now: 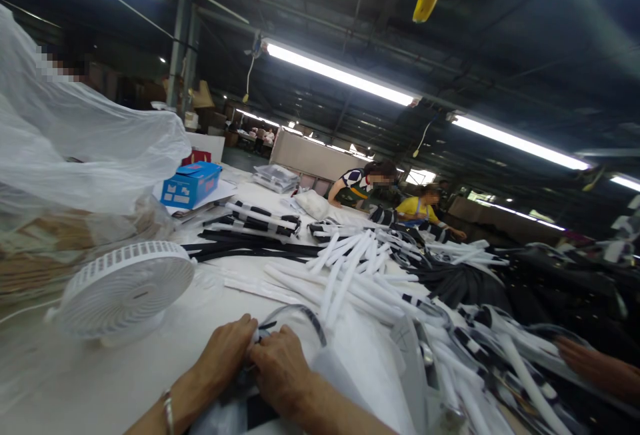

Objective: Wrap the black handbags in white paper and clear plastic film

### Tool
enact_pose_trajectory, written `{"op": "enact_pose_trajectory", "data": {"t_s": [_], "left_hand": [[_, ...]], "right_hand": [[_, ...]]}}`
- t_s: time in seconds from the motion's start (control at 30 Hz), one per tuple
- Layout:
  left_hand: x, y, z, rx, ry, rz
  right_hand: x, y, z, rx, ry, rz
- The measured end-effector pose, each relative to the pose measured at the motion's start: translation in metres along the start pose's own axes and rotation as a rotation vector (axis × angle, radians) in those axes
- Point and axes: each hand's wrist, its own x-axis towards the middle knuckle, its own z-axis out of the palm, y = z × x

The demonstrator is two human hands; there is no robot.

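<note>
My left hand (229, 347) and my right hand (281, 363) meet over the near part of the white table, fingers closed together in a pinch. Between them is the end of a thin strip, part clear and part black (315, 323), that arcs away to the right in a loop. The fingers hide most of what is pinched. Below my wrists lies clear plastic with a black patch, partly covered by my arms. Just right of my right hand stands a pale grey machine part (413, 361), with white padded tubes (345, 275) heaped beyond it.
A white fan (125, 291) stands left of my hands. Behind it are a blue box (191, 185) and black strips (255, 246). A sheer plastic sheet (90, 135) drapes at the left. Two co-workers bend over the far side; another person's hand (595, 363) reaches in from the right.
</note>
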Motion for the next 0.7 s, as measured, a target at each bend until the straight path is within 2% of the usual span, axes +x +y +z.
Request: {"op": "enact_pose_trajectory", "data": {"t_s": [0.23,0.5,0.7], "left_hand": [[0.001,-0.001,0.002,-0.013,0.038,0.012],[0.005,-0.009,0.006,0.013,0.034,-0.021],[0.008,-0.013,0.009,0.014,0.057,-0.027]], "right_hand": [[0.012,-0.007,-0.007,-0.037,0.048,0.072],[0.024,-0.010,-0.020,0.018,-0.101,0.200],[0.030,-0.011,-0.020,0.023,-0.109,0.268]]}}
